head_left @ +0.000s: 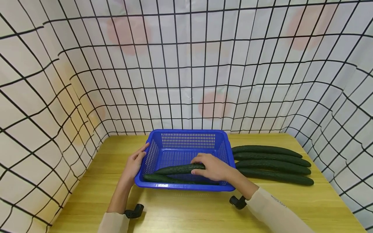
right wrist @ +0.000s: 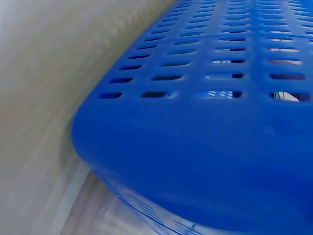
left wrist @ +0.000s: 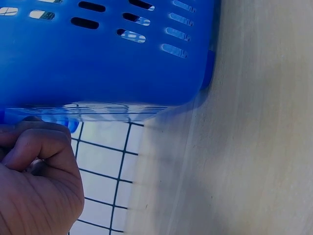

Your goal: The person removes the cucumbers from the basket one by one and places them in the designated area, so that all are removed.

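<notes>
A blue plastic basket (head_left: pixel 183 186) with slotted walls stands on the table before me. My left hand (head_left: pixel 133 166) is at its left rim, holding it. In the left wrist view that hand's curled fingers (left wrist: pixel 41 144) are beside the basket's wall (left wrist: pixel 98 68). Inside the basket, my right hand (head_left: pixel 214 168) grips the right end of a dark green cucumber (head_left: pixel 175 169), thumb on the near side. Another cucumber (head_left: pixel 163 178) lies along the front wall, partly hidden by the rim. From the right wrist, only the basket's outer wall (right wrist: pixel 195 142) and the table show; the hand is hidden.
Several cucumbers (head_left: pixel 272 165) lie side by side on the wooden table (head_left: pixel 186 212), just right of the basket. A black wire grid (head_left: pixel 190 68) with a pale cloth behind it encloses the table at the back and both sides. Black wrist mounts (head_left: pixel 134 211) sit at both sleeves.
</notes>
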Tool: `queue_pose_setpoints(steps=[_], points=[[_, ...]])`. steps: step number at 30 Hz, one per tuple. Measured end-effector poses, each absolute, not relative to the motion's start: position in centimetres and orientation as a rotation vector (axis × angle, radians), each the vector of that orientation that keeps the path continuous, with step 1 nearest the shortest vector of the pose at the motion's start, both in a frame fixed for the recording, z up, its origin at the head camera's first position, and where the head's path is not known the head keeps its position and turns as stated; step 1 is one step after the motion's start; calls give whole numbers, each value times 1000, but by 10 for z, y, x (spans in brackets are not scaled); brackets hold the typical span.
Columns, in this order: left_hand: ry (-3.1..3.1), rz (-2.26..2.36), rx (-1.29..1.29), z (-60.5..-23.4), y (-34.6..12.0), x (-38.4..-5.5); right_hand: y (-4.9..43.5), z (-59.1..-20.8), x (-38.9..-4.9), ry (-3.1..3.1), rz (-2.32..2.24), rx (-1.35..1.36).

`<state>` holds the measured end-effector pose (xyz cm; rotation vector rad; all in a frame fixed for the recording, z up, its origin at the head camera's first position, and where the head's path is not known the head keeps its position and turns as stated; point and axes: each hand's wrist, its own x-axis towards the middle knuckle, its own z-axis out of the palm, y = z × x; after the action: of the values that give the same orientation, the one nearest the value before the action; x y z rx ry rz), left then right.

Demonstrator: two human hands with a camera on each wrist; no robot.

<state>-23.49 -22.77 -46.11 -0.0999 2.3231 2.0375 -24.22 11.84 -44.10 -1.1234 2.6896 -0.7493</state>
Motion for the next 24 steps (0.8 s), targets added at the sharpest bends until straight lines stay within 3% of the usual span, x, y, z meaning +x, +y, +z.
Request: queue_pose_setpoints(steps=[24], points=[[2342, 2044, -81, -463, -228, -235, 164, -409, -228, 2944, -884, -1035]])
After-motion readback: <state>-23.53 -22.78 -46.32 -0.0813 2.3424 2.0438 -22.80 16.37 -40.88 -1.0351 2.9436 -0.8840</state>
